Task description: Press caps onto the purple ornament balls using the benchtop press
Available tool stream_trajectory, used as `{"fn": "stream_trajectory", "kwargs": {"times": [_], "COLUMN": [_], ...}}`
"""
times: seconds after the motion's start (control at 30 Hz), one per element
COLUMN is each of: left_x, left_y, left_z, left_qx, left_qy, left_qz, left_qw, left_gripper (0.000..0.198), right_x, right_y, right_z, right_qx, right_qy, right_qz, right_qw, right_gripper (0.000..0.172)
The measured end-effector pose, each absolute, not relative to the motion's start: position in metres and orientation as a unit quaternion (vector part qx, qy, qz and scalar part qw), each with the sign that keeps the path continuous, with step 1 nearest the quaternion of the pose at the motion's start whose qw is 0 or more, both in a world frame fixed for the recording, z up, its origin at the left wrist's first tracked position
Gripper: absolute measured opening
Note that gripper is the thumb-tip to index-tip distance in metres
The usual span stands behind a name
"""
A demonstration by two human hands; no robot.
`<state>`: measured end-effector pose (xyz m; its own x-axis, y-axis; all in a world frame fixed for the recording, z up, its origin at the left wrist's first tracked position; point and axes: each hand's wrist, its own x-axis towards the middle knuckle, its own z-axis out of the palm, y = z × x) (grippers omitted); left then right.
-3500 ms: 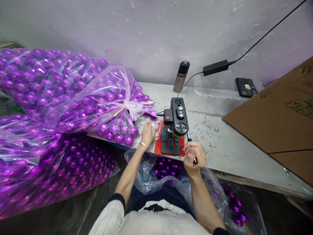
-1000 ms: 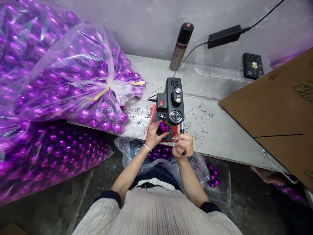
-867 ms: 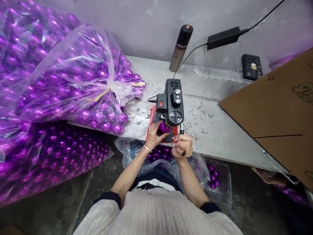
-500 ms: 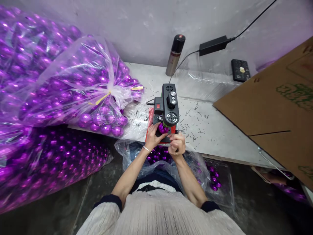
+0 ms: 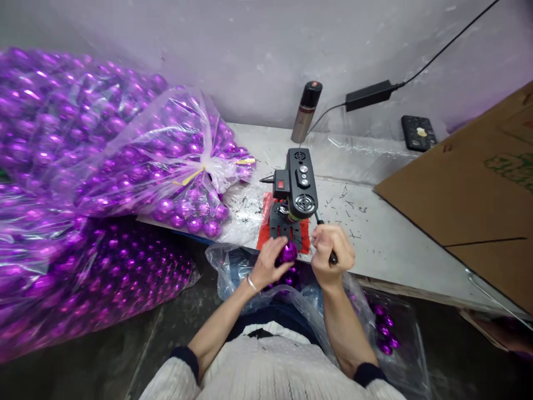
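My left hand (image 5: 268,266) is closed around a shiny purple ball (image 5: 288,253), held just off the table's front edge above an open plastic bag (image 5: 233,261) of purple balls in my lap. My right hand (image 5: 330,250) grips the black lever handle (image 5: 332,258) of a small black bench press machine (image 5: 298,191). The machine stands on a black slotted base plate (image 5: 285,229) over a red mat (image 5: 265,233).
Large tied clear bags of purple balls (image 5: 137,161) fill the left side. A dark flask (image 5: 306,111), a power adapter (image 5: 368,95) and a black box (image 5: 417,133) sit at the back. Cardboard (image 5: 466,183) leans at right. Small dark metal bits (image 5: 345,208) litter the table.
My left hand has pulled the purple ball out from under the machine head toward the lap bag. My right hand has swung the lever back to the right.
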<state>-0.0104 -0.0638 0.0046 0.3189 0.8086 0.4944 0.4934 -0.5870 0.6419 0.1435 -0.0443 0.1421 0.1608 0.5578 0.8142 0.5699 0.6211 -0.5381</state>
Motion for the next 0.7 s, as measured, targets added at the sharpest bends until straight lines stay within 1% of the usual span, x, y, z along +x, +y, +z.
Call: {"fn": "stream_trajectory", "kwargs": {"times": [0.03,0.07,0.17,0.2,0.23,0.33,0.37,0.4,0.47,0.57,0.63,0.7], "left_x": [-0.014,-0.017,-0.025,-0.028,-0.031,-0.046,-0.052,-0.057,-0.067,-0.072,-0.070,-0.067], "left_y": [-0.077,-0.088,-0.097,-0.090,-0.077,-0.008,0.020,0.049,0.100,0.151,0.166,0.174], "left_z": [0.002,-0.001,-0.006,-0.006,-0.004,0.009,0.016,0.023,0.037,0.054,0.063,0.069], "left_qx": [0.810,0.828,0.852,0.848,0.836,0.753,0.710,0.671,0.598,0.566,0.567,0.566], "left_qy": [0.396,0.376,0.341,0.347,0.366,0.494,0.553,0.609,0.704,0.747,0.752,0.758], "left_qz": [0.387,0.368,0.348,0.354,0.363,0.401,0.404,0.391,0.349,0.312,0.292,0.268], "left_qw": [0.191,0.191,0.192,0.190,0.186,0.166,0.163,0.161,0.158,0.158,0.165,0.182], "left_gripper": [0.063,0.065,0.084,0.085,0.079,0.042,0.037,0.035,0.045,0.055,0.052,0.041], "right_x": [0.145,0.146,0.148,0.148,0.148,0.146,0.145,0.144,0.143,0.142,0.141,0.141], "right_y": [-0.045,-0.046,-0.047,-0.047,-0.046,-0.046,-0.046,-0.046,-0.046,-0.046,-0.047,-0.047], "right_z": [0.137,0.132,0.120,0.118,0.117,0.118,0.119,0.120,0.121,0.122,0.122,0.120], "right_qx": [-0.430,-0.426,-0.416,-0.414,-0.412,-0.409,-0.407,-0.406,-0.406,-0.408,-0.410,-0.413], "right_qy": [-0.654,-0.660,-0.667,-0.666,-0.666,-0.663,-0.662,-0.662,-0.663,-0.664,-0.662,-0.661], "right_qz": [-0.009,-0.012,-0.020,-0.021,-0.022,-0.024,-0.026,-0.029,-0.033,-0.037,-0.038,-0.035], "right_qw": [0.622,0.619,0.618,0.620,0.621,0.627,0.628,0.629,0.628,0.626,0.626,0.626], "right_gripper": [0.027,0.026,0.024,0.024,0.024,0.024,0.024,0.024,0.025,0.025,0.025,0.024]}}
